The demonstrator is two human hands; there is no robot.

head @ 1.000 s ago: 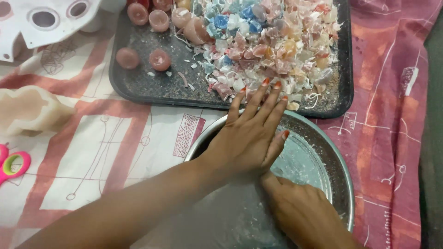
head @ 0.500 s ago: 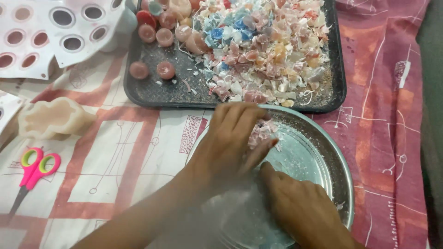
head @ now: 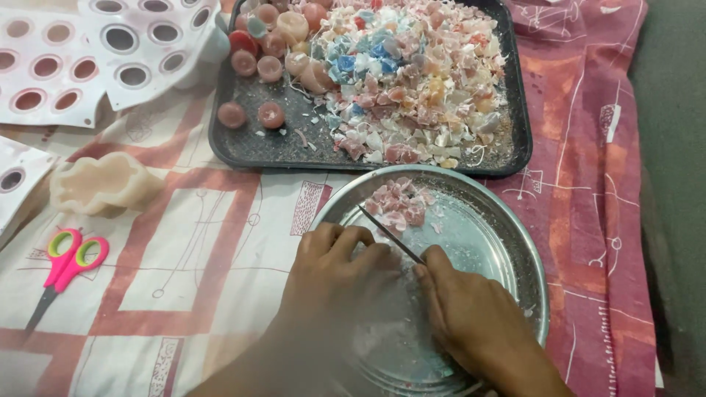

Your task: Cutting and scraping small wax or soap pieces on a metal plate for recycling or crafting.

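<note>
A: Knife (head: pixel 390 234) is gripped in the right hand (head: pixel 471 323), lower right of centre, blade angled up-left over the round steel plate (head: pixel 507 220). Left hand (head: pixel 334 276) is curled narrow just beside the blade — whether anything is pinched under the fingers cannot be told.

B: Risk?

A: Left fingertips sit very close to the edge. If the blade skids on the powdery metal, a cut finger is likely. The small pile of pink wax chips (head: pixel 397 206) at the blade tip, upper part of the plate, could also be flicked over the rim onto the patterned cloth (head: pixel 220 242).

B: Anything nearby that matters?

A: Black tray (head: pixel 515 140) of mixed wax fragments across the top centre, touching the plate's rim — scatter could be mixed back in. Pink scissors (head: pixel 62 265) at left, well apart.

B: Change against the earlier frames?

A: A second ago the left hand was spread flat on the plate; half a second ago it was bunched over the chips. Now it is drawn back lower, and the chips and blade are exposed.
</note>
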